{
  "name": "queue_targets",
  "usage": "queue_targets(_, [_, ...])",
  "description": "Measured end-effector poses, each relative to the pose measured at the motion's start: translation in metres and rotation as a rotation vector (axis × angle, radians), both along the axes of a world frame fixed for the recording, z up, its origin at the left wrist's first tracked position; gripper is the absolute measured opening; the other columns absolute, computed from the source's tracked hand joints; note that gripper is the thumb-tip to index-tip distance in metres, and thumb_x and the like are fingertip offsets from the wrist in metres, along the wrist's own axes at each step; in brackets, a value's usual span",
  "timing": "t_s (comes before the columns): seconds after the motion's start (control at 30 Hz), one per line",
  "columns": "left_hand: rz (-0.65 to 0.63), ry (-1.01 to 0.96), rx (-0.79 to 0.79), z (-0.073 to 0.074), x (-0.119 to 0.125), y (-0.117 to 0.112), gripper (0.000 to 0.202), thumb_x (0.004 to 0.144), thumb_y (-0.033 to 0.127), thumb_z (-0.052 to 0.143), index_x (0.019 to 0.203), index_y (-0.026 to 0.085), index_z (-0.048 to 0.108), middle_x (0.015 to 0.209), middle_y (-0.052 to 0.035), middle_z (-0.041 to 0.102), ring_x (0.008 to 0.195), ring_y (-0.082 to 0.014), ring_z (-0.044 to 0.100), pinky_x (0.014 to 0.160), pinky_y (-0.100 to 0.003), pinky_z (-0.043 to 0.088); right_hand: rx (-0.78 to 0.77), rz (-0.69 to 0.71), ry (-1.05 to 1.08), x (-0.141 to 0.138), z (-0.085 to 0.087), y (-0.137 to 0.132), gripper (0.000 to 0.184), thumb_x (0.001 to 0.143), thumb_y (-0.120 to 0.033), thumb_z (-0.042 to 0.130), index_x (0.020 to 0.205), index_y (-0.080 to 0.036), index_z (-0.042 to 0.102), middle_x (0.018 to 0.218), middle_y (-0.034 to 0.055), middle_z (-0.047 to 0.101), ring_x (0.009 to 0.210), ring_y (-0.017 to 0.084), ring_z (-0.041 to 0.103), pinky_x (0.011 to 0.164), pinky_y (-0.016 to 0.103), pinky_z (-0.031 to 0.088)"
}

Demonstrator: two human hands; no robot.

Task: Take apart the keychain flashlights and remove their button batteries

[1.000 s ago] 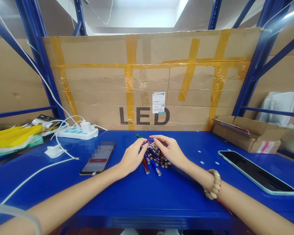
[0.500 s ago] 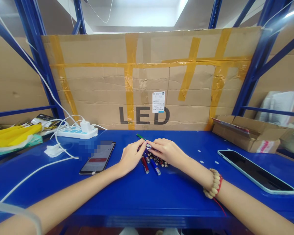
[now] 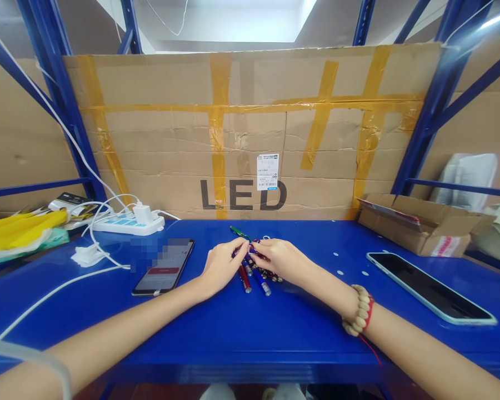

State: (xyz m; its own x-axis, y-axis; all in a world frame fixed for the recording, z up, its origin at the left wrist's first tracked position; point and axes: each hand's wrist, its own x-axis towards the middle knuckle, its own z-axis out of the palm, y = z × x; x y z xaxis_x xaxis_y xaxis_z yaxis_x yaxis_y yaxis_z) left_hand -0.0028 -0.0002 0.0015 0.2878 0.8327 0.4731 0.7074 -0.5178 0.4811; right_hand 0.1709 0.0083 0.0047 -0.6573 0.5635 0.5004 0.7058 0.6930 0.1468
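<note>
A small heap of pen-shaped keychain lights (image 3: 255, 275) in red, blue and green lies on the blue shelf top (image 3: 250, 328). My left hand (image 3: 221, 266) rests on the heap's left side, fingers curled and pinched on one piece. From the right, my right hand (image 3: 279, 259) meets it with fingers closed on the same spot. A green light (image 3: 235, 230) sticks out behind the hands. What exactly sits between the fingertips is too small to make out. A beaded bracelet (image 3: 358, 318) is on my right wrist.
A lit phone (image 3: 163, 273) lies left of the heap, with a white power strip (image 3: 128, 224) and cables behind it. A dark tablet (image 3: 429, 287) lies at the right, an open carton (image 3: 416, 225) behind it. Taped cardboard marked LED (image 3: 250, 133) closes the back.
Both hands have drawn closer together over the heap, fingertips now meeting. The view has shifted slightly; the heap stays in place.
</note>
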Motion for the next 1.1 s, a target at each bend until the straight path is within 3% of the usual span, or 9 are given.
queue_targets(0.13, [-0.025, -0.006, -0.008, 0.000, 0.000, 0.000, 0.033, 0.089, 0.039, 0.031, 0.078, 0.023, 0.058, 0.071, 0.0023, 0.063, 0.066, -0.0139, 0.055, 0.061, -0.022, 0.035, 0.009, 0.057, 0.020, 0.002, -0.002, 0.003, 0.023, 0.091, -0.024, 0.043, 0.082, -0.014, 0.061, 0.071, 0.0061, 0.059, 0.061, 0.013, 0.053, 0.058, 0.023, 0.037])
queue_targets(0.43, [-0.063, -0.103, -0.022, -0.002, 0.000, 0.003, 0.035, 0.089, 0.042, 0.031, 0.073, 0.021, 0.053, 0.065, 0.0032, 0.055, 0.061, -0.0118, 0.047, 0.059, -0.023, 0.034, -0.113, 0.144, 0.305, 0.001, 0.000, 0.000, 0.037, 0.093, -0.032, 0.036, 0.074, -0.015, 0.063, 0.059, 0.0014, 0.051, 0.054, 0.011, 0.043, 0.055, 0.023, 0.036])
queue_targets(0.6, [-0.163, -0.277, -0.080, -0.004, 0.002, 0.005, 0.036, 0.089, 0.044, 0.029, 0.093, 0.020, 0.056, 0.067, 0.0023, 0.054, 0.061, -0.0122, 0.048, 0.058, -0.023, 0.036, -0.138, 0.103, 0.464, 0.003, 0.001, 0.003, 0.040, 0.092, -0.039, 0.036, 0.076, -0.015, 0.064, 0.061, 0.0013, 0.052, 0.055, 0.011, 0.045, 0.056, 0.024, 0.035])
queue_targets(0.73, [-0.225, -0.246, -0.137, -0.001, 0.004, 0.002, 0.033, 0.090, 0.041, 0.030, 0.107, 0.021, 0.049, 0.066, 0.0029, 0.055, 0.059, -0.0125, 0.048, 0.059, -0.024, 0.036, -0.190, 0.089, 0.599, 0.000, 0.002, -0.002, 0.042, 0.092, -0.041, 0.035, 0.071, -0.015, 0.063, 0.059, 0.0005, 0.050, 0.055, 0.011, 0.043, 0.055, 0.024, 0.036])
queue_targets(0.9, [-0.275, -0.141, -0.176, -0.004, 0.006, 0.000, 0.023, 0.088, 0.038, 0.035, 0.098, 0.021, 0.046, 0.063, 0.0042, 0.053, 0.057, -0.0124, 0.048, 0.061, -0.025, 0.038, -0.214, 0.081, 0.767, -0.007, 0.005, -0.008, 0.040, 0.091, -0.041, 0.037, 0.079, -0.015, 0.065, 0.066, 0.0022, 0.056, 0.060, 0.012, 0.048, 0.057, 0.024, 0.039])
queue_targets(1.0, [-0.262, -0.185, -0.156, -0.005, 0.006, 0.001, 0.021, 0.089, 0.037, 0.035, 0.097, 0.021, 0.046, 0.066, 0.0041, 0.054, 0.059, -0.0119, 0.049, 0.063, -0.025, 0.040, -0.180, 0.018, 0.705, 0.001, 0.007, -0.001, 0.037, 0.091, -0.039, 0.039, 0.085, -0.016, 0.067, 0.069, 0.0032, 0.060, 0.062, 0.013, 0.052, 0.060, 0.024, 0.041])
queue_targets(1.1, [-0.183, -0.251, -0.133, -0.005, 0.004, 0.004, 0.019, 0.089, 0.035, 0.036, 0.097, 0.022, 0.046, 0.073, 0.0027, 0.056, 0.069, -0.0130, 0.054, 0.071, -0.027, 0.042, -0.167, -0.072, 0.478, 0.016, 0.005, 0.011, 0.033, 0.091, -0.034, 0.039, 0.097, -0.017, 0.067, 0.070, 0.0037, 0.061, 0.064, 0.015, 0.055, 0.061, 0.026, 0.041])
